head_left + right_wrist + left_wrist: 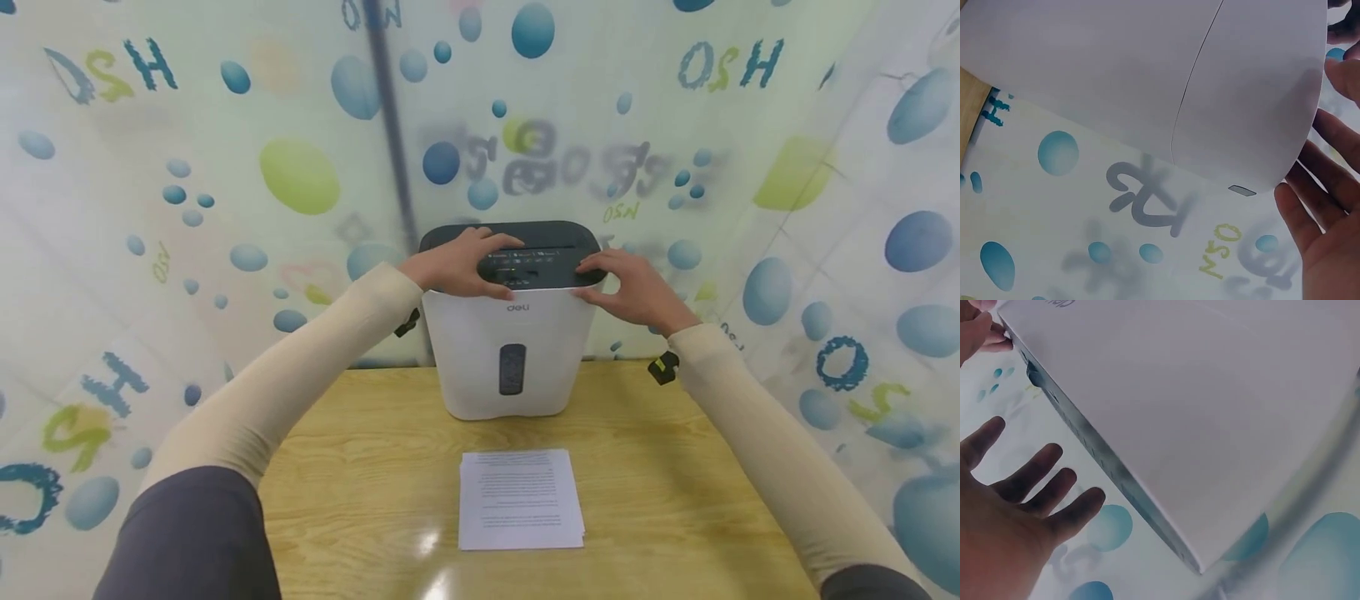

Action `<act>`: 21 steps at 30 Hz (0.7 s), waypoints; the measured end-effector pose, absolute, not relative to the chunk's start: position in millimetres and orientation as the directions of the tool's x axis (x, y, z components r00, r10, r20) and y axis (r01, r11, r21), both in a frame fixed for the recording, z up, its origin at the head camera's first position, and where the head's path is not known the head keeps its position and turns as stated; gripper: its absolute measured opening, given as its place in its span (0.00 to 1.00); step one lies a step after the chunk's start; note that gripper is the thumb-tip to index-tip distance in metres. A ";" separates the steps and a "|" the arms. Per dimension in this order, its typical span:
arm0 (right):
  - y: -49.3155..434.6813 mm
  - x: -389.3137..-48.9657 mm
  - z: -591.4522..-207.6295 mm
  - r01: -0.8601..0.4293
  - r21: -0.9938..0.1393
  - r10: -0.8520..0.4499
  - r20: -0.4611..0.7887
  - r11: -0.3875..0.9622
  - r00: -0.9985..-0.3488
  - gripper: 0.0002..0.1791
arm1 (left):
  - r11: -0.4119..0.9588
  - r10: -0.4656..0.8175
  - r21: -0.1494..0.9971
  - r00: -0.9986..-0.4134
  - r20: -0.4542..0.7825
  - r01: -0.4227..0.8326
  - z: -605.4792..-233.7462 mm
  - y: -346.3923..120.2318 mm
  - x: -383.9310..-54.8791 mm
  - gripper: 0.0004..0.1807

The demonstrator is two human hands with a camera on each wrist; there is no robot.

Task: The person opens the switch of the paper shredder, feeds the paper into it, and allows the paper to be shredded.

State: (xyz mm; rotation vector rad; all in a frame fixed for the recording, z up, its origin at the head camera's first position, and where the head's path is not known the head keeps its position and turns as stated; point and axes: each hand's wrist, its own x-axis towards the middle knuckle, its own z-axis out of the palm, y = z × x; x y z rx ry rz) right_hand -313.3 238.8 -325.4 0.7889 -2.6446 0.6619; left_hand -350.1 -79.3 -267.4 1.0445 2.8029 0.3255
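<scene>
A white paper shredder point(472, 358) with a dark top panel point(540, 233) stands upright at the back of the table. Over the left part of that panel is my left hand point(467, 260), fingers spread. In the left wrist view the left hand's fingers point(1029, 478) are apart from the panel, with nothing in them. My right hand point(633, 287) is at the shredder's top right edge, fingers over the panel and thumb near the front face. The right wrist view has the right hand's fingers point(1329, 178) along the shredder's edge; light contact there is hard to tell.
A stack of printed paper point(517, 500) lies on the wooden table point(360, 475) in front of the shredder. Behind it hangs a patterned curtain point(300, 92) with blue and green spots, which continues down both sides.
</scene>
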 end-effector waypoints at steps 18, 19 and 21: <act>261.7 -294.1 -335.7 -0.533 -0.355 -0.339 0.479 0.768 -0.809 0.37 | 0.786 0.493 0.278 -0.832 0.255 0.552 -309.8 -156.7 -325.7 0.57; 262.7 -292.8 -337.5 -0.521 -0.366 -0.329 0.472 0.771 -0.818 0.38 | 0.789 0.481 0.281 -0.834 0.270 0.546 -313.8 -161.1 -323.9 0.57; 264.5 -289.5 -341.0 -0.488 -0.395 -0.304 0.444 0.778 -0.843 0.41 | 0.793 0.458 0.287 -0.836 0.301 0.538 -322.6 -169.5 -321.1 0.58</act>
